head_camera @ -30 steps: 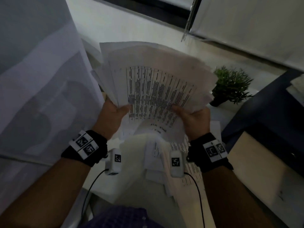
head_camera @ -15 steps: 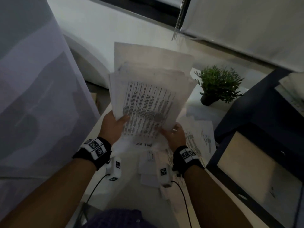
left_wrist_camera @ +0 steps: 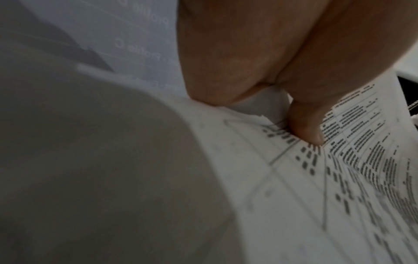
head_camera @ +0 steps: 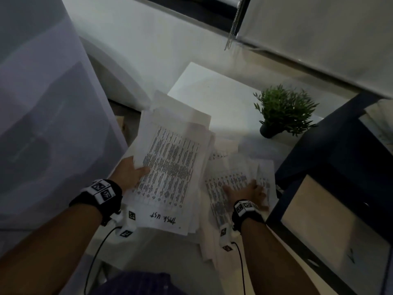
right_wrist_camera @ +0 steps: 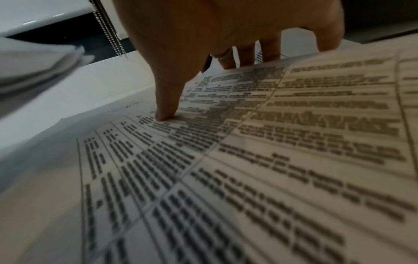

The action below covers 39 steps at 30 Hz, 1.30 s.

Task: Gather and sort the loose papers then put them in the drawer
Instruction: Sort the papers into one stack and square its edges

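My left hand (head_camera: 136,171) grips a thick stack of printed papers (head_camera: 172,167) at its left edge, thumb (left_wrist_camera: 309,128) on the top sheet, which has "task list" handwritten at its near end. The stack hangs tilted over the white table (head_camera: 212,86). To its right, more loose printed sheets (head_camera: 236,167) lie spread on the table. My right hand (head_camera: 244,188) rests flat on them, with its thumb (right_wrist_camera: 167,105) and straight fingers (right_wrist_camera: 246,55) touching the top sheet (right_wrist_camera: 271,160). The open drawer (head_camera: 319,218), with a pale wooden bottom, sits in a dark cabinet just right of that hand.
A small potted green plant (head_camera: 282,111) stands on the table behind the loose sheets. A pale curtain or panel (head_camera: 42,124) fills the left side. A window blind with a bead chain (head_camera: 234,24) hangs at the back right. More papers lie on the cabinet top (head_camera: 382,124).
Both hands held the stack up a second ago. The right hand has let go and dropped onto the loose sheets at the right. The left hand has lowered the stack.
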Motion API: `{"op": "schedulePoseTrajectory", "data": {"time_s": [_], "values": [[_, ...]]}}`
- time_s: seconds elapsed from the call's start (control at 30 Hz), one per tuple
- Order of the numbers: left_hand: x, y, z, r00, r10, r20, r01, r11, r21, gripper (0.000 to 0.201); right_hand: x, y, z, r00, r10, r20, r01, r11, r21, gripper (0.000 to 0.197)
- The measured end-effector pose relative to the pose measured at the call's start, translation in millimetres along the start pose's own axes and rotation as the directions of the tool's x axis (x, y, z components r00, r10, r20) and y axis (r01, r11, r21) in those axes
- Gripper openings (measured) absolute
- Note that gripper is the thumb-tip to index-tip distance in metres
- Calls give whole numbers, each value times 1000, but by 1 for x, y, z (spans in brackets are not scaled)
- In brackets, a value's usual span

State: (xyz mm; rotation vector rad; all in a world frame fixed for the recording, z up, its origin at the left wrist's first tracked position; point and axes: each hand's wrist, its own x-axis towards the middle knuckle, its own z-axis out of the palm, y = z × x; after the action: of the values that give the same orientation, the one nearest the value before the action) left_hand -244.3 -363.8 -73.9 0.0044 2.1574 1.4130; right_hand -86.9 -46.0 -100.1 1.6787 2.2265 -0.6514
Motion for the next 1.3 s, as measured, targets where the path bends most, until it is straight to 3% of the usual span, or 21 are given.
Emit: {"op": "schedulePoseTrajectory", "data": {"time_s": [0.1,0.2,0.4,0.53,0.63,0.8,0.97,1.17,1.3], "values": [[-1,-11,-4,999,-44,-7,44,999,20,22,-5,-1,0,999,5,36,-6,1000,29,128],[-2,-20,-10,998,-57,-17,58,997,47,23,-11,-1,1,999,-9,40,4,994,107,114],[-7,-25,-17,997,-51,-52,53,998,41,35,-35,6,-3,990,-83,-118,93,992,83,73],[-13,-21,-15,996,-62,-67,65,997,44,34,-48,8,-8,995,-72,-75,79,992,95,47],[-15,-20,-14,992,-85,-95,90,994,57,28,-55,12,-19,987,-136,-80,139,990,33,11],[-19,-17,-10,996,-74,-50,77,995,63,20,-80,2,-56,946,-280,-162,293,954,63,23],[-17,-18,0,994,-113,-6,113,988,104,6,-112,-16,-100,868,-402,-292,420,908,-3,27],[-16,-18,8,988,-152,-20,153,985,86,27,-131,-20,-133,800,-432,-415,500,864,64,18],[-13,-21,12,985,-170,-22,171,977,129,24,-142,-23,-148,708,-481,-517,593,803,65,12]]}}
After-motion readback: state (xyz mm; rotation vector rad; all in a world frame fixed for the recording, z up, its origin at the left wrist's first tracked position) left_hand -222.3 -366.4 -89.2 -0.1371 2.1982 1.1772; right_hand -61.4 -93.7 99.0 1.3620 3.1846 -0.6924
